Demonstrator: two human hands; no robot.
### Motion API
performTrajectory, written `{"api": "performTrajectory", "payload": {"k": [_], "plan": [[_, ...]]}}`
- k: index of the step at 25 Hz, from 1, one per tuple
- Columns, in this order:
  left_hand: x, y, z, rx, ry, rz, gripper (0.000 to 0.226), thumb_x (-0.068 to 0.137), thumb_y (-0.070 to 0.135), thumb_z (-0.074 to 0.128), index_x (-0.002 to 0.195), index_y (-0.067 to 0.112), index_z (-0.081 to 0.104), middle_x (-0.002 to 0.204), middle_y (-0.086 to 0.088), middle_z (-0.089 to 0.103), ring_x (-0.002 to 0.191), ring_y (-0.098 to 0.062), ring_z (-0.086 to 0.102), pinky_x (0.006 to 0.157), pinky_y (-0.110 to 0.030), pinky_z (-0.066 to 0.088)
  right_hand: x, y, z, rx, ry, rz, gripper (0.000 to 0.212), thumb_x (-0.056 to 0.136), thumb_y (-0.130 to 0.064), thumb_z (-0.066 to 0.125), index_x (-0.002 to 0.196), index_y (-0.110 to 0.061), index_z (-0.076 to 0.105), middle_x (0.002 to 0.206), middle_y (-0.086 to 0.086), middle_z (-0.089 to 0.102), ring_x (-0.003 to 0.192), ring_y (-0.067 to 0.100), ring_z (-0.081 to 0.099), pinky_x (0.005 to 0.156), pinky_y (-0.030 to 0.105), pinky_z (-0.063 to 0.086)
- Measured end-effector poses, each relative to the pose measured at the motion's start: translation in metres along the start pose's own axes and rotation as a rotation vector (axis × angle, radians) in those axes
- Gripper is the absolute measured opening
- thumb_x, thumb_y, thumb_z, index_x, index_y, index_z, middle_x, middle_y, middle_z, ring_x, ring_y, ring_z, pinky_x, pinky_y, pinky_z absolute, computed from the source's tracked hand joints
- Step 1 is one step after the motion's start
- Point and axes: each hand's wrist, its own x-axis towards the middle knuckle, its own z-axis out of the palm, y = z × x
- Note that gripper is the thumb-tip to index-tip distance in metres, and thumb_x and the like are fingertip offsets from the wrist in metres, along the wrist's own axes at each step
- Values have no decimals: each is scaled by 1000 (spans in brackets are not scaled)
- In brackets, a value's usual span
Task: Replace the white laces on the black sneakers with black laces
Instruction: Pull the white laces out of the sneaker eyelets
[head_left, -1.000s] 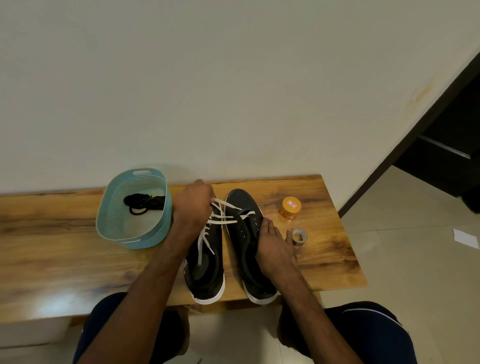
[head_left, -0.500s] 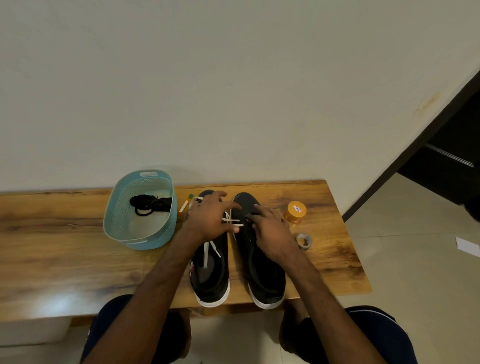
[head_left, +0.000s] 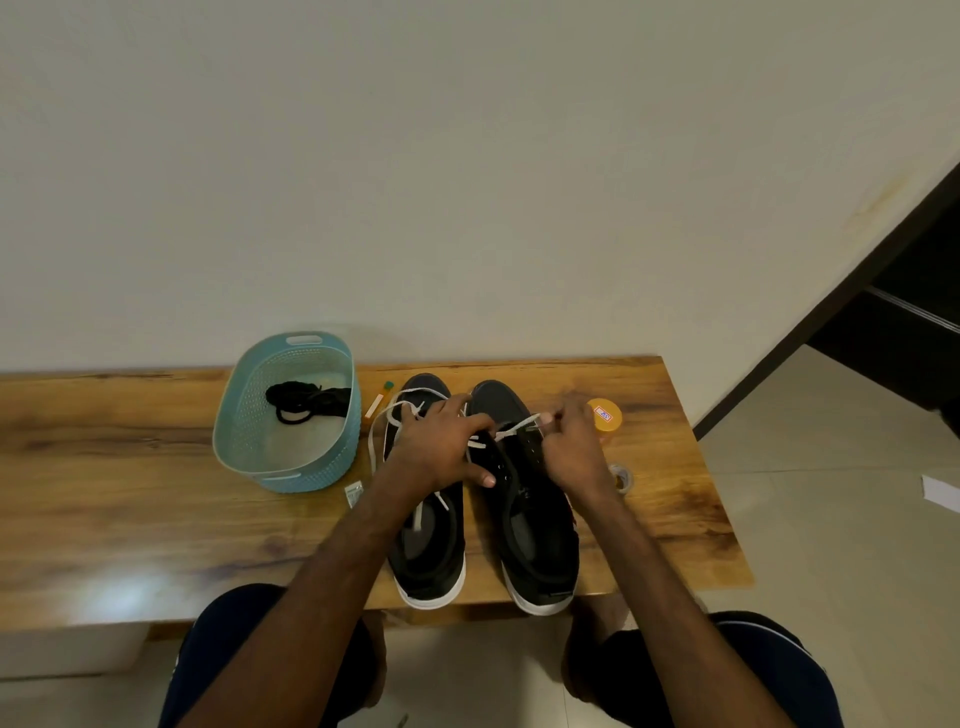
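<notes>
Two black sneakers with white soles stand side by side on the wooden bench (head_left: 130, 499), toes toward the wall. The left sneaker (head_left: 428, 551) has a loose white lace (head_left: 382, 421) looping off its left side. The right sneaker (head_left: 524, 525) has a short stretch of white lace (head_left: 514, 428) across its upper eyelets. My left hand (head_left: 441, 447) lies over the left sneaker's lacing, fingers reaching toward the right shoe. My right hand (head_left: 574, 447) pinches the white lace end at the right sneaker. Black laces (head_left: 306, 402) lie coiled in the teal basket (head_left: 291, 467).
A small orange-lidded jar (head_left: 605, 415) and a tape roll (head_left: 621, 478) sit right of the shoes. A small tube (head_left: 378, 400) and a paper tag (head_left: 354, 492) lie beside the basket. The bench ends at the right; tiled floor and a dark doorway follow.
My right hand moved from the right sneaker's side up to its eyelets and took hold of the white lace. My left hand shifted right across the left shoe. The camera view rose slightly.
</notes>
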Motion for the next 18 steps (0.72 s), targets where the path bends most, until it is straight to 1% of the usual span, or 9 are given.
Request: {"api": "performTrajectory", "payload": {"k": [1,2,4,6,8,10,12,15,18], "plan": [[0,0,1,-5,3,-1,69,74,57,76,134,38,48,163,-5,17,149,-31,17,113,-73,9,2,3,-7,94,79,71,12,101,-9,45,96,-7,57,108,12,53,96,24,53,78,37,45],[0,0,1,-13,5,-1,69,74,55,77,134,38,47,163,-5,16,149,-31,17,113,-73,8,3,6,-13,89,133,86,14,102,-12,46,95,-9,58,105,12,56,93,25,53,72,35,43],[1,1,2,-35,2,0,68,75,53,77,134,37,47,164,-6,14,150,-32,15,112,-72,6,1,7,-17,-147,172,-51,10,100,-14,53,106,-12,60,116,10,56,104,25,54,80,36,46],[1,2,3,-43,2,-1,67,76,52,77,134,36,47,164,-6,13,150,-32,14,112,-72,6,-4,1,-9,-356,48,-268,24,98,-17,58,122,-17,60,136,6,50,125,25,45,98,44,45],[1,2,4,-38,10,-5,68,76,53,77,134,35,46,164,-6,13,150,-31,15,112,-72,7,-9,-4,2,-565,-148,-370,35,97,-22,59,132,-24,59,151,1,39,141,23,30,113,49,31],[2,0,5,-39,14,-21,71,74,56,77,134,34,45,164,-5,13,150,-31,15,112,-71,7,-11,-2,9,-679,-238,-370,39,95,-26,60,134,-26,58,156,-2,33,146,22,20,116,54,20],[3,-2,6,-35,13,-30,73,73,58,76,135,36,44,164,-5,12,150,-31,15,113,-70,8,-11,-1,9,-659,-229,-360,34,95,-26,60,128,-25,62,152,-2,36,144,21,22,116,55,18],[5,-3,8,-13,20,-29,72,73,60,76,134,39,44,165,-5,12,150,-32,15,112,-71,8,-9,-4,1,-667,-124,-331,27,92,-17,61,118,-21,61,140,0,41,138,23,31,114,53,25],[6,-5,9,4,24,-33,70,72,61,75,132,42,44,165,-4,11,151,-31,12,111,-73,6,-2,-3,-27,-509,210,-207,17,92,-11,59,108,-16,59,123,4,48,119,24,46,101,50,44]]}}
